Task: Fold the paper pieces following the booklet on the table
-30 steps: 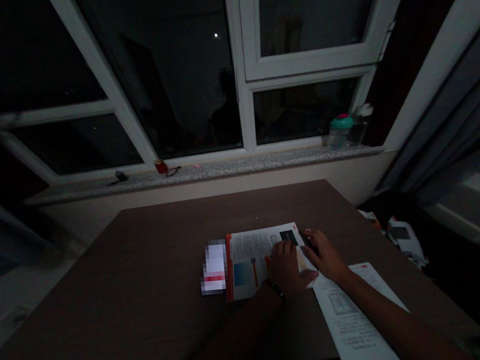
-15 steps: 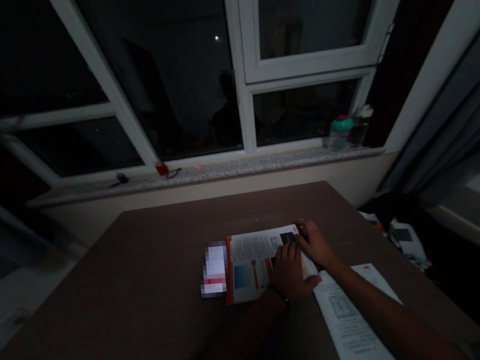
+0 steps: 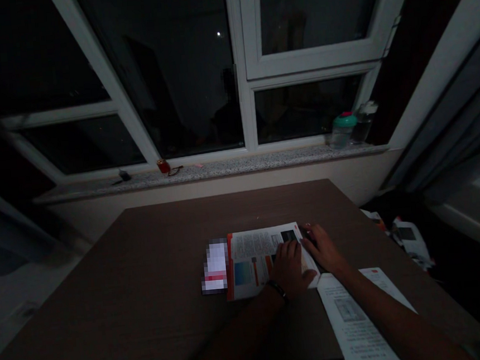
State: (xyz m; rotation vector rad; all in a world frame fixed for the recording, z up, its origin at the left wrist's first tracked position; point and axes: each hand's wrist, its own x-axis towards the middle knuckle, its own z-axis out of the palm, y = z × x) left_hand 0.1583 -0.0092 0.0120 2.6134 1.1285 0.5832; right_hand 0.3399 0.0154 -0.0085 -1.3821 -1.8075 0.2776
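Observation:
An open book [image 3: 246,245] with printed text, coloured pictures and an orange left edge lies on the brown table. My left hand [image 3: 288,265], a dark band at its wrist, rests palm down on the book's lower right part, fingers stretched out over the page. At the book's right edge is my right hand [image 3: 325,252], its thumb near the page and its fingers curled. A small reddish spot shows between those fingers, too dark to name. Below the right forearm lies a printed page [image 3: 357,326], partly covered by the arm.
Left of the book lies a blurred-out white and red phone-like object [image 3: 215,266]. On the windowsill [image 3: 230,167] stand a green-lidded bottle [image 3: 342,130], a clear bottle [image 3: 363,124] and a small red item [image 3: 163,166]. Papers [image 3: 411,238] lie beyond the table's right edge.
The view has shifted slightly. My right hand has slid a little toward me and to the right along the book's edge; my left hand stays on the page.

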